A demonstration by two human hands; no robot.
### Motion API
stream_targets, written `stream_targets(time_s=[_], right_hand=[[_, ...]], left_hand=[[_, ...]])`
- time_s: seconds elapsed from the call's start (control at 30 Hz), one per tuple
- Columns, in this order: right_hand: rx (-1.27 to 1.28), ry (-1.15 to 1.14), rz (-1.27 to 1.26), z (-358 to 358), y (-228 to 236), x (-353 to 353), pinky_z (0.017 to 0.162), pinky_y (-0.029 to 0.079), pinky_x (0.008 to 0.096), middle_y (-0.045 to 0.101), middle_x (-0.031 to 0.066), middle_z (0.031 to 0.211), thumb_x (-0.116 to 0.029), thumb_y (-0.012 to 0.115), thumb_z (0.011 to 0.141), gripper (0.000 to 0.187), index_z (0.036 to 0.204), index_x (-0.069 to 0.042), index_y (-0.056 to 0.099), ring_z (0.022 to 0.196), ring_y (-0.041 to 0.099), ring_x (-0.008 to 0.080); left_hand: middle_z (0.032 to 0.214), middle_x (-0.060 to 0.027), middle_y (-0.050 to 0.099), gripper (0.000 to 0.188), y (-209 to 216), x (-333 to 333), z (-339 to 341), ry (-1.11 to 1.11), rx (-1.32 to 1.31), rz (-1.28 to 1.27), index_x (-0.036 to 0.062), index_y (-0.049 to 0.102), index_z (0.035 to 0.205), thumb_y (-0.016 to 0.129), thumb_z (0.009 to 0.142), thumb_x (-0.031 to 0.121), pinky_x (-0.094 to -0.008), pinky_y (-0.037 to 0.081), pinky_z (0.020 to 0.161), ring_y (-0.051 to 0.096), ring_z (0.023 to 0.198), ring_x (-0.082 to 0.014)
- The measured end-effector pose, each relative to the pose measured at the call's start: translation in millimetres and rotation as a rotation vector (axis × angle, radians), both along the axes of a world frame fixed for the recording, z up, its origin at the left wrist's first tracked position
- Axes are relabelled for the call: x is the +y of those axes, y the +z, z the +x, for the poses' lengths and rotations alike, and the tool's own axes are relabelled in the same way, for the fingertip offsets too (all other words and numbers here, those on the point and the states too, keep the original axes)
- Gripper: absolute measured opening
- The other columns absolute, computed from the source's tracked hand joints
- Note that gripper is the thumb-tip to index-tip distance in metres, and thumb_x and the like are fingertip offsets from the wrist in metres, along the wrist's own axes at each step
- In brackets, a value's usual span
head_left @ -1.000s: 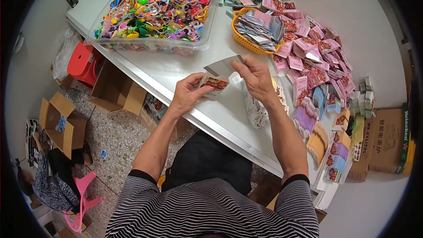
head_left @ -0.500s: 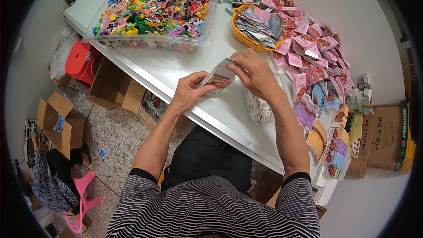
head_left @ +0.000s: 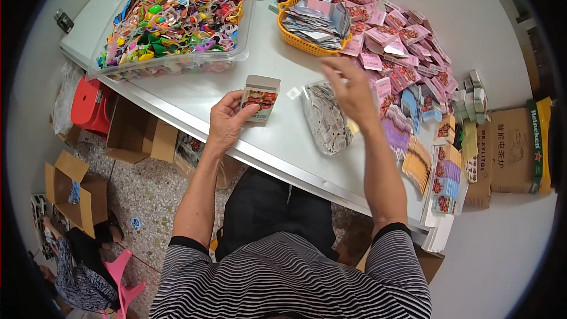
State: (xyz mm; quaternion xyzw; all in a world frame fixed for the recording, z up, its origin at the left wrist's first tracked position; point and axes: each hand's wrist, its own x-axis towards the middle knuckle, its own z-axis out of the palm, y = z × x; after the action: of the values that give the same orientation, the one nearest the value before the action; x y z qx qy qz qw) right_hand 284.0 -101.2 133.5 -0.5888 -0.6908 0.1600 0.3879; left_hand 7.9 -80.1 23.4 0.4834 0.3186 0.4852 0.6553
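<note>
In my left hand point(head_left: 227, 119) is a small printed carton point(head_left: 260, 103) with a food picture, held upright by thumb and fingers, its top flap raised. My right hand point(head_left: 349, 85) hovers apart from it, fingers loosely bent and nothing visible in them. Under and beside that hand lies a clear plastic container point(head_left: 326, 119) full of small white printed sachets. One white sachet point(head_left: 293, 93) rests on the table between the carton and the container. Just beyond my right hand stands a yellow basket point(head_left: 307, 44) filled with flat silvery packets.
A large clear bin point(head_left: 236, 56) of colourful trinkets sits at the far left of the white table point(head_left: 269, 145). Pink cartons point(head_left: 407, 35) are heaped at the right, near stacked cards point(head_left: 418, 162). Cardboard boxes point(head_left: 88, 195), a red stool point(head_left: 88, 106) and another person point(head_left: 82, 266) are left below.
My right hand has let go of the carton and moved right, toward the sachet container. My left hand has turned the carton more upright. The view has shifted slightly.
</note>
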Motion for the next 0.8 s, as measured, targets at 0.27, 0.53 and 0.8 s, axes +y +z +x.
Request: stream_targets(time_s=[0.27, 0.53, 0.8], right_hand=[[-0.399, 0.013, -0.091, 105.0, -58.1, -8.8, 0.092, 0.051, 0.0435, 0.067, 0.0224, 0.114, -0.01, 0.065, 0.084, 0.03, 0.113, 0.0, 0.069, 0.106, 0.064, 0.0382], [-0.378, -0.276, -0.316, 90.6, -56.5, -22.8, 0.084, 0.051, 0.0459, 0.067, 0.0217, 0.1, -0.014, 0.069, 0.08, 0.022, 0.097, 0.001, 0.067, 0.095, 0.064, 0.0385], [-0.128, -0.3, -0.237, 92.8, -51.0, -27.5, 0.067, 0.048, 0.0411, 0.064, 0.0179, 0.073, -0.022, 0.067, 0.09, 0.026, 0.089, 0.003, 0.066, 0.067, 0.061, 0.0297]], left_hand=[[0.113, -0.0145, 0.071, 0.034, 7.3, -3.8, 8.5, -0.029, 0.01, -0.037, -0.0068, 0.057, 0.125, 0.069, 0.094, 0.002, -0.0295, 0.06, 0.086, 0.07, 0.099, -0.0166], [0.112, -0.0115, 0.072, 0.037, 7.0, -9.6, 21.3, -0.031, 0.042, -0.022, -0.0041, 0.057, 0.128, 0.07, 0.094, 0.007, -0.0285, 0.061, 0.079, 0.07, 0.096, -0.0143], [0.112, -0.0124, 0.072, 0.037, 9.7, -11.6, 24.2, -0.02, 0.059, -0.021, -0.0048, 0.057, 0.128, 0.07, 0.094, 0.007, -0.0279, 0.061, 0.078, 0.07, 0.096, -0.0145]])
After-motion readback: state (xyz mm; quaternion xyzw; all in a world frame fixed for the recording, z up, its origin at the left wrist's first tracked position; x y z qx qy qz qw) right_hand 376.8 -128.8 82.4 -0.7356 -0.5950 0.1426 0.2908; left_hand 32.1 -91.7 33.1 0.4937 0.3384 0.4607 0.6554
